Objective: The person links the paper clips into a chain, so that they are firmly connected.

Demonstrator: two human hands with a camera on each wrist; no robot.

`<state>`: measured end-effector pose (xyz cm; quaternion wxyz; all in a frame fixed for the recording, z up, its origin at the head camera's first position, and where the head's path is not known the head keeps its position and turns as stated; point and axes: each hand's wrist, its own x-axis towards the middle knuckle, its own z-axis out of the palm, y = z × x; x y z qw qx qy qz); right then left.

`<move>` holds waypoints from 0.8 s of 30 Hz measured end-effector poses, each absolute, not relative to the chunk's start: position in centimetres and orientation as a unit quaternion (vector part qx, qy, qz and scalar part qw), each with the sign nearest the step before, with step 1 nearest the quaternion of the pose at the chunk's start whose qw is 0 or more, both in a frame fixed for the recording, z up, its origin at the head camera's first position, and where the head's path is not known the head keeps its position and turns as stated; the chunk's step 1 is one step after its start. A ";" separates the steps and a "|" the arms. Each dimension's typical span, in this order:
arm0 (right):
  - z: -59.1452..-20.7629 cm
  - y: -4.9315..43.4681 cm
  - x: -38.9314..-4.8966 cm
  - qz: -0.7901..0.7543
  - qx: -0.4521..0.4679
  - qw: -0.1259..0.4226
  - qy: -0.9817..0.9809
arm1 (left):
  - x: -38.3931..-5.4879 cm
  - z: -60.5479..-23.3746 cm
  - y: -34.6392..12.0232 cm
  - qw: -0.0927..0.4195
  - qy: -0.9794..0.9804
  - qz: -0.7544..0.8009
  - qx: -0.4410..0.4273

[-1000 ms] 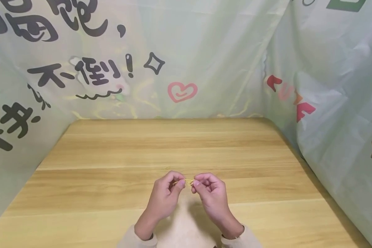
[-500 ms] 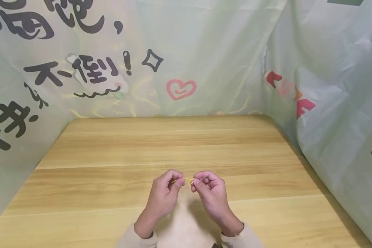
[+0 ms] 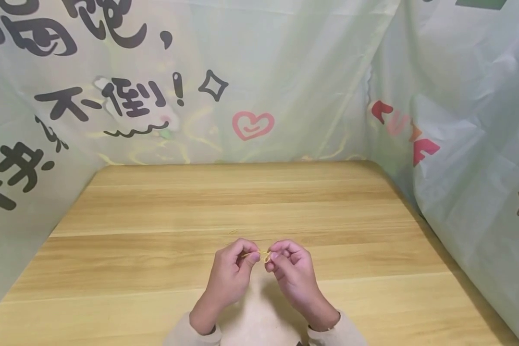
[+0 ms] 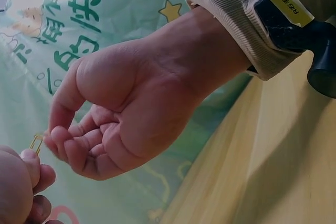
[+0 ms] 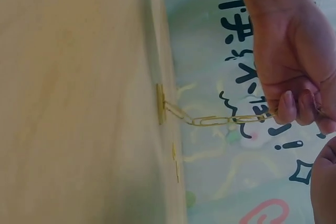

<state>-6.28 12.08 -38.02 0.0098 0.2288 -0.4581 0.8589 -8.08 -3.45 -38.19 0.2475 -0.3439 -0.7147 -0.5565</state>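
Note:
My left hand (image 3: 231, 271) pinches a thin gold paper clip between thumb and fingertips, close to my right hand (image 3: 296, 274). The right fingertips pinch a looped gold paper clip (image 3: 267, 258) in the narrow space between the hands. From the left hand (image 5: 289, 51) a chain of linked paper clips (image 5: 210, 121) runs to the table, seen in the right wrist view. In the left wrist view a clip's end (image 4: 35, 142) sticks up past the left thumb, beside the fingertips of the right hand (image 4: 131, 103). Fingers hide how the clips join.
Loose gold clips (image 5: 176, 163) lie on the wooden table (image 3: 242, 192) beyond the hands. Printed curtains (image 3: 302, 86) hang along the back and both sides. A black wrist device (image 4: 283, 19) sits on the right sleeve.
The looped clip at the right fingertips has turned and now hangs lower. Both hands stay in nearly the same place, still gripping.

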 end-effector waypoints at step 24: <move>-37.8 12.3 -6.2 0.870 0.209 0.007 -0.446 | -8.3 -38.7 -3.2 0.257 -0.700 -0.561 -0.360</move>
